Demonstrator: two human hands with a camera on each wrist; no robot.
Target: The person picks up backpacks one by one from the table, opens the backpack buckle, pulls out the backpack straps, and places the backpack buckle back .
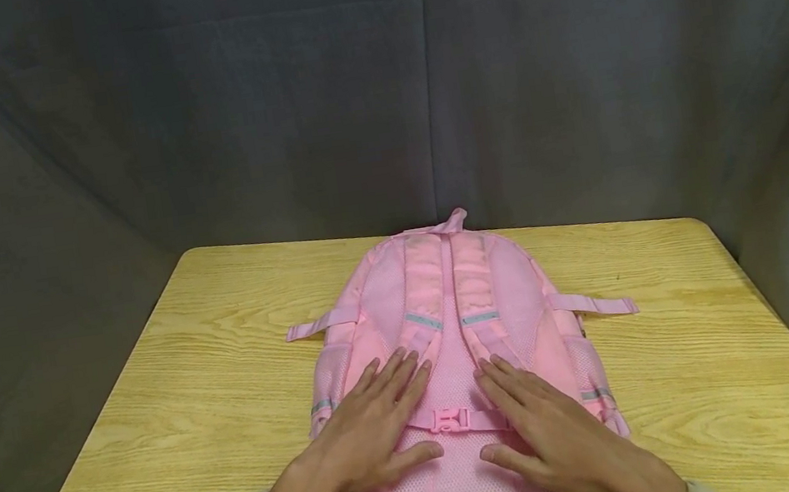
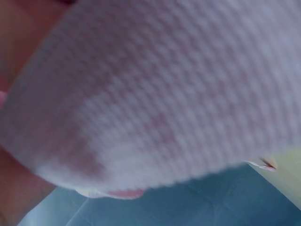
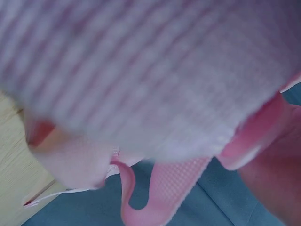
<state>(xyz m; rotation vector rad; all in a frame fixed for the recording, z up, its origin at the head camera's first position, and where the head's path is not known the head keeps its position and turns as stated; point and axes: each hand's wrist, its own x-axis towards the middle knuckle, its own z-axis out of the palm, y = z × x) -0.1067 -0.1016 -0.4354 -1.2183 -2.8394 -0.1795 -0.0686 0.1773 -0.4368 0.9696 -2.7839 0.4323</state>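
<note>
A pink backpack [image 1: 465, 480] lies on the wooden table with its straps and mesh back panel facing up. My left hand [image 1: 374, 425] rests flat on its left half, fingers straight over the lower end of the left shoulder strap [image 1: 423, 275]. On the other half, my right hand [image 1: 549, 426] lies the same way, fingertips by the right shoulder strap [image 1: 472, 269]. Between the hands a fastened pink buckle [image 1: 451, 420] joins the cross strap. Blurred mesh [image 2: 178, 94] fills most of the left wrist view; mesh [image 3: 141, 84] also fills much of the right wrist view.
Webbing tabs stick out from both sides, the left tab [image 1: 322, 323] and the right tab [image 1: 594, 303]. A top loop [image 1: 453, 221] points to the back edge of the wooden table [image 1: 181, 394]. Dark grey curtains [image 1: 270, 112] hang behind the table and along both sides.
</note>
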